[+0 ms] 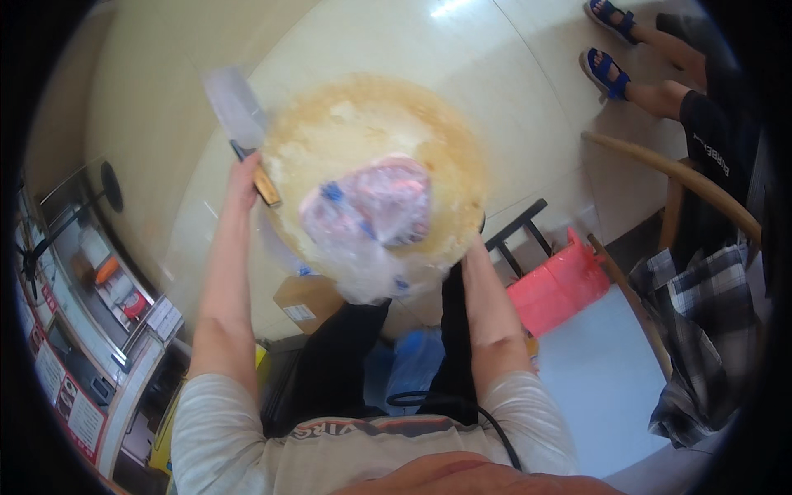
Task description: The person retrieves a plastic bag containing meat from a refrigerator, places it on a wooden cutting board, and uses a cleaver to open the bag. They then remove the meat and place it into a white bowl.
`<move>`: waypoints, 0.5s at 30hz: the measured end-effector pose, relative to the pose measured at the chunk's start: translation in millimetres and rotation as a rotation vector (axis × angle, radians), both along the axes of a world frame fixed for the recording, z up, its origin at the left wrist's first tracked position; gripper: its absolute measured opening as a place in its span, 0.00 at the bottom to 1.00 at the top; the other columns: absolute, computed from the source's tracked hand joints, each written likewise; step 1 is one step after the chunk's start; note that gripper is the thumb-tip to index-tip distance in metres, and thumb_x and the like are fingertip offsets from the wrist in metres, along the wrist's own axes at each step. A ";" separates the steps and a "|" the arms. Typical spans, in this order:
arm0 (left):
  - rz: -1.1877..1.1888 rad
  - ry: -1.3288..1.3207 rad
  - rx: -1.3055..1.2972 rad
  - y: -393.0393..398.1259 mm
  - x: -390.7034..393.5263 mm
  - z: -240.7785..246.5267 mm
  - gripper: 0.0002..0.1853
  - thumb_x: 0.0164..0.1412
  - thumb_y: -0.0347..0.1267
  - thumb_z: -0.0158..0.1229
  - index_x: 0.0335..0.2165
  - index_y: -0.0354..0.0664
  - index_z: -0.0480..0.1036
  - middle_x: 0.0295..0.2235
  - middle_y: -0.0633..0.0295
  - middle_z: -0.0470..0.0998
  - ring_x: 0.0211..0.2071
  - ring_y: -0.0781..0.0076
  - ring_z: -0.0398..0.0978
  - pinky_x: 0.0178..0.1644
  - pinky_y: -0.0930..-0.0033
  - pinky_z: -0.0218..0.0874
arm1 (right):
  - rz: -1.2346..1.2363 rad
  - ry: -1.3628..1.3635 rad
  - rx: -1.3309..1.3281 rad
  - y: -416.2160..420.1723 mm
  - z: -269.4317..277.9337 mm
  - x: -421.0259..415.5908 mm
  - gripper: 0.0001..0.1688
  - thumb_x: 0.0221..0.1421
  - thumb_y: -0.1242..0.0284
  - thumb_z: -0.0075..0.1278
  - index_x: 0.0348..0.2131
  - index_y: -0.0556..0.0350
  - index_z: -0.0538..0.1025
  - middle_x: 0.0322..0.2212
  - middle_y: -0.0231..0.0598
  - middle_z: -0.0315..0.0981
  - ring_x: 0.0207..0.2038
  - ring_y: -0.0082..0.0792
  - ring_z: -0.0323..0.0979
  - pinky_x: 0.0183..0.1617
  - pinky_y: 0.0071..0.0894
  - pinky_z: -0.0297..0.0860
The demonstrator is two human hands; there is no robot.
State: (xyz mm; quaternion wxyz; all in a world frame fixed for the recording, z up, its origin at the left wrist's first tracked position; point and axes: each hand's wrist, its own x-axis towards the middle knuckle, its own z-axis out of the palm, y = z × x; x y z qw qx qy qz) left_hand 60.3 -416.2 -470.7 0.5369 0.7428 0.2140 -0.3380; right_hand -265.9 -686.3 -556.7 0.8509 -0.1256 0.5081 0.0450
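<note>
My left hand (245, 182) is closed around the wooden handle of a cleaver (237, 105), its broad blade pointing up and away from me. That hand is at the left rim of a thick round cutting board (371, 117), with a pale, worn surface. On the board lies a clear plastic bag (396, 192) of pinkish meat, with blue marks on the plastic. Its loose end hangs over the near rim. My right hand (475, 242) grips the board's right rim; its fingers are mostly hidden. The board is held above the floor and looks blurred.
A cardboard box (309, 300) is on the floor before my legs. At right are a red plastic bag (557, 281), a pale tabletop (594, 371), a wooden chair (674, 173) and a checked cloth (699, 328). A seated person's sandalled foot (606, 74) is beyond. A counter (124, 383) stands at left.
</note>
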 end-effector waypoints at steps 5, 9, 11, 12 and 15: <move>0.036 -0.015 0.047 34.2 49.6 -9.3 0.17 0.53 0.32 0.49 0.39 0.29 0.66 0.35 0.55 0.73 0.35 0.66 0.72 0.40 0.67 0.64 | 0.239 -0.104 0.013 14.7 11.8 49.5 0.32 0.56 0.53 0.32 0.52 0.56 0.57 0.49 0.48 0.57 0.53 0.41 0.55 0.52 0.47 0.57; 0.042 0.003 0.024 37.3 68.6 -0.8 0.17 0.52 0.33 0.49 0.38 0.29 0.65 0.35 0.54 0.72 0.36 0.65 0.71 0.41 0.66 0.62 | 0.329 -0.162 0.126 24.8 -7.1 59.0 0.30 0.56 0.56 0.35 0.52 0.54 0.58 0.48 0.46 0.60 0.51 0.39 0.58 0.50 0.45 0.60; 0.035 0.014 0.015 53.4 78.3 -10.9 0.17 0.52 0.32 0.49 0.38 0.29 0.65 0.35 0.54 0.72 0.36 0.65 0.71 0.41 0.66 0.62 | 0.351 -0.198 0.243 21.8 -27.6 51.7 0.28 0.54 0.60 0.40 0.52 0.52 0.59 0.46 0.42 0.63 0.48 0.37 0.61 0.46 0.39 0.64; 0.047 0.015 0.023 55.1 76.7 -12.0 0.18 0.52 0.33 0.49 0.38 0.29 0.65 0.35 0.55 0.72 0.35 0.66 0.71 0.40 0.67 0.62 | 0.461 -0.089 0.118 12.5 -23.5 46.8 0.28 0.54 0.61 0.41 0.52 0.52 0.59 0.45 0.41 0.63 0.47 0.36 0.62 0.45 0.37 0.65; 0.040 0.014 0.048 60.2 70.4 -8.6 0.17 0.51 0.33 0.50 0.36 0.29 0.66 0.35 0.55 0.71 0.35 0.67 0.71 0.39 0.68 0.62 | 0.725 0.223 -0.296 -26.6 -8.6 12.7 0.30 0.53 0.56 0.40 0.51 0.52 0.60 0.44 0.35 0.64 0.43 0.31 0.65 0.43 0.34 0.63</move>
